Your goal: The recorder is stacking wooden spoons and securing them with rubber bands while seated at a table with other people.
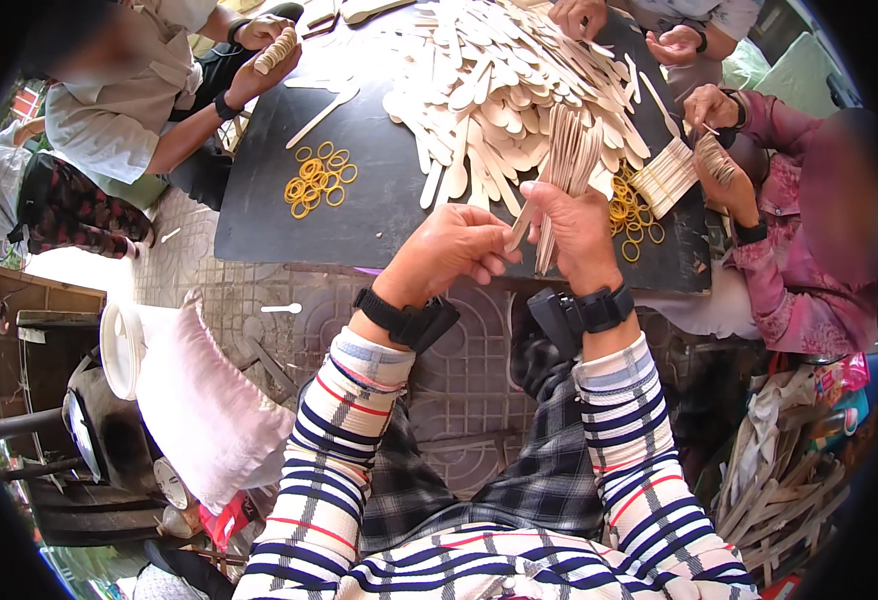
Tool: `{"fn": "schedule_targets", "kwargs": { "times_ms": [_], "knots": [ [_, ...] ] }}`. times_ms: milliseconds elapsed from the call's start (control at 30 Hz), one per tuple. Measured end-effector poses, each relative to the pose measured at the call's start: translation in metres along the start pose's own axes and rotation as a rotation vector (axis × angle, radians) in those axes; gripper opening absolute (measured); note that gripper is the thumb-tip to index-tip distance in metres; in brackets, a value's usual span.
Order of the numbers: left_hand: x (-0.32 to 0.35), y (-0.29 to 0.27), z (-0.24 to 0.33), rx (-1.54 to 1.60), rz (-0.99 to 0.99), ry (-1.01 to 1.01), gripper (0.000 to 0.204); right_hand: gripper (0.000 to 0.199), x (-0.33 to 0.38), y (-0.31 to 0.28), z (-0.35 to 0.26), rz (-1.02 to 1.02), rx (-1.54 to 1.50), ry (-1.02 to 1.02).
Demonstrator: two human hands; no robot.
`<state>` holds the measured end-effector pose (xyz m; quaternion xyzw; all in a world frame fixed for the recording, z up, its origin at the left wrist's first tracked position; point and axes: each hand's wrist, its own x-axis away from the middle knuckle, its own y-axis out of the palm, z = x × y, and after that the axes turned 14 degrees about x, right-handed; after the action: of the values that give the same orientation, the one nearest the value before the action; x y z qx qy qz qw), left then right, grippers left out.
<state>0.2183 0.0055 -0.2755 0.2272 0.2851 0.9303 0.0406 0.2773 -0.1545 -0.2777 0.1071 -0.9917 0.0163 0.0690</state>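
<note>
My right hand (576, 228), above the near edge of the black table, is closed around an upright bundle of flat wooden spoons (569, 150), seen mostly edge-on. Beside it my left hand (451, 250) pinches the lower end of a single wooden spoon (522, 226) that slants against the bundle. Just beyond both hands spreads a large loose pile of wooden spoons (504, 85). Yellow rubber bands (319, 180) lie in a heap left of the pile, and more rubber bands (631, 212) lie right of my right hand.
A banded bundle of wooden pieces (664, 178) rests on the table (259, 215) at right. Co-workers' hands hold wooden pieces at the far left (269, 60) and right (724, 170); another person's hands (579, 18) are at the back. A pale pillow-like sack (214, 410) stands at my left.
</note>
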Motion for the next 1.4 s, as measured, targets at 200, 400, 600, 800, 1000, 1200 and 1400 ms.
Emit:
{"fn": "schedule_targets", "kwargs": {
  "times_ms": [200, 400, 600, 800, 1000, 1200, 1400],
  "knots": [
    [-0.003, 0.006, -0.012, -0.174, 0.015, 0.134, 0.008, 0.009, -0.002, 0.0, 0.003, 0.025, -0.037, -0.003],
    [0.005, 0.022, -0.031, -0.461, 0.15, 0.436, 0.007, 0.008, -0.002, 0.005, 0.009, 0.141, -0.022, -0.046],
    [0.03, 0.031, -0.056, -0.338, 0.132, 0.557, 0.015, 0.005, 0.033, 0.005, -0.005, 0.019, -0.21, 0.041],
    [0.101, 0.014, -0.107, -0.299, 0.005, 0.345, 0.02, 0.003, 0.135, 0.015, 0.009, 0.006, 0.04, -0.036],
    [0.179, 0.035, -0.145, -0.222, 0.04, 0.108, 0.018, 0.006, 0.231, 0.017, 0.04, 0.072, 0.122, -0.048],
    [0.249, 0.076, -0.174, -1.072, 0.169, 0.676, 0.011, 0.008, 0.303, 0.008, 0.045, 0.09, -0.036, 0.04],
    [0.29, 0.088, -0.204, -1.248, 0.275, 0.882, 0.014, 0.008, 0.342, 0.011, 0.038, -0.014, 0.033, -0.006]
  ]
}}
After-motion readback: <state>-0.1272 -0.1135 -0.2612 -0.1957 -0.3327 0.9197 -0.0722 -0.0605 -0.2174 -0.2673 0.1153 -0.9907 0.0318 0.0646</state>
